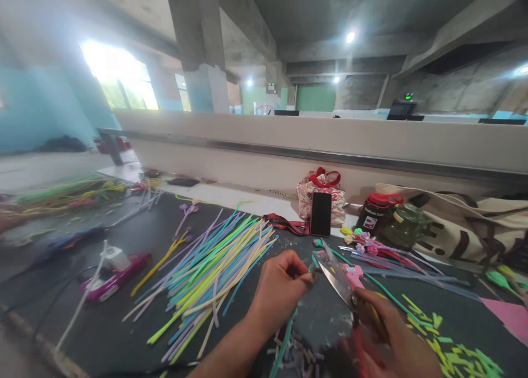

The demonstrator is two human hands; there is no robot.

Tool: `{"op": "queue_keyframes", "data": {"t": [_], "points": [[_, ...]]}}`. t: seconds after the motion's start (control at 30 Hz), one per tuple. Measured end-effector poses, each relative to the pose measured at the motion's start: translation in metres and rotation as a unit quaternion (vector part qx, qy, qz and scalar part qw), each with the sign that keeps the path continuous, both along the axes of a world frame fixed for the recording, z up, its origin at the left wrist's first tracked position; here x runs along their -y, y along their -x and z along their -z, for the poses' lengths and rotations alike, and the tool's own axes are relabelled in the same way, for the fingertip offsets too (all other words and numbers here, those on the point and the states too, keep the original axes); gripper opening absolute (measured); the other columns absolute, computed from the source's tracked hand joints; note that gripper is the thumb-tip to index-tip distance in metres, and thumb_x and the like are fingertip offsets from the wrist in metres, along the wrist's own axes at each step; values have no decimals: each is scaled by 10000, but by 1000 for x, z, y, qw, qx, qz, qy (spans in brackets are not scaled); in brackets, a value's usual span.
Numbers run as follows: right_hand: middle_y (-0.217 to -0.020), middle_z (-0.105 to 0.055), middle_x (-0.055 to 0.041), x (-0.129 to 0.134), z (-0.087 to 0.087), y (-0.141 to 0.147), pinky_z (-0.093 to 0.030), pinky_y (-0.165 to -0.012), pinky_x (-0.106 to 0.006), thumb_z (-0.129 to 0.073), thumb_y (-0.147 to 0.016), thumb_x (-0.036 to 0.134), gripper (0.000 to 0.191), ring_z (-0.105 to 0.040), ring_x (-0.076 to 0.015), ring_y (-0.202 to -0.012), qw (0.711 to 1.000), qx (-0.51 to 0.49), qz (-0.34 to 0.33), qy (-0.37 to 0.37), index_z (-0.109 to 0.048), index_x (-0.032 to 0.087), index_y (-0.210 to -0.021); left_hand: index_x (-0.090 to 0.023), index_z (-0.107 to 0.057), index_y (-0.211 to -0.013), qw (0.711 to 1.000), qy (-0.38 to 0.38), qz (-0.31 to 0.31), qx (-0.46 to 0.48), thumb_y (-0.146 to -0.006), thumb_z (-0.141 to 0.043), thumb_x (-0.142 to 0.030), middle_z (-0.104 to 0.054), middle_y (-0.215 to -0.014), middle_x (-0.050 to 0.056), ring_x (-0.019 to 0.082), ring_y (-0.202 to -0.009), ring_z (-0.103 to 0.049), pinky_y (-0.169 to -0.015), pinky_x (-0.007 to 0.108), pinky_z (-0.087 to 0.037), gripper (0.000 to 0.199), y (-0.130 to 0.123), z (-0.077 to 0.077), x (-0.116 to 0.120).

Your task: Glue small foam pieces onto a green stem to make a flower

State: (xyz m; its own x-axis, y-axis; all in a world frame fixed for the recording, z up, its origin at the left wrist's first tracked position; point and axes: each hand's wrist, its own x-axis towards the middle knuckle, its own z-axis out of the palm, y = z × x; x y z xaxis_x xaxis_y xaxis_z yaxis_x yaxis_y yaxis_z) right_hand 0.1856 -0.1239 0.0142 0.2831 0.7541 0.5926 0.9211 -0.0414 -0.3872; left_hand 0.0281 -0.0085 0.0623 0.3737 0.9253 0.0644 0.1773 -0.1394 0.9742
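Observation:
My left hand (277, 290) is closed, thumb and fingertips pinched on a teal pipe cleaner (285, 342) whose lower length hangs below the hand. A short teal end shows above the fingertips. My right hand (396, 328) is wrapped round the handles of a pair of scissors (336, 283). The blades are spread and point up and left, close to the teal end; whether they touch it I cannot tell. Under the hands lie small pastel offcuts (299, 353). A pink glue gun (353, 275) lies just behind the scissors, partly hidden by them.
Many pastel pipe cleaners (214, 276) are spread to the left, beside a purple power strip (111, 279). Yellow-green cut pieces (457, 353) lie at right. Behind are a phone (320, 214), a patterned bag (303, 191), a red-lidded bottle (370, 213), a green jug (406, 226) and small flowers (365, 240).

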Motion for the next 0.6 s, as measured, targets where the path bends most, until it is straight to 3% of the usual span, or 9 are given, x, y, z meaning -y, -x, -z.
{"op": "queue_keyframes", "data": {"t": [0.23,0.47,0.6], "points": [[-837,-679,-31,-5,-5,-3,-521,-428,-207,-561,-694,339,448,-666,-158,-579,990,136,-42,-8,-438,237,-1113,-180,-455,-539,999,-19,-26,-31,-588,-534,-176,-428,-484,-61,75,-465,-360,-455,196,-274,93,-4,3,6],[-970,-657,-81,-12,1,10,-546,-546,-301,-441,-765,369,442,-665,-217,-757,994,106,39,2,-404,220,-1180,-177,-483,-565,996,-46,-47,-55,-636,-541,-236,-428,-484,-62,80,-471,-361,-464,199,-281,109,-7,0,9],[-926,-667,-68,-16,2,12,-540,-522,-276,-448,-761,371,426,-668,-207,-727,994,103,24,-5,-429,228,-1161,-181,-487,-582,996,-53,-53,-57,-659,-516,-229,-421,-483,-65,80,-463,-358,-455,198,-271,95,-10,4,9]]}}
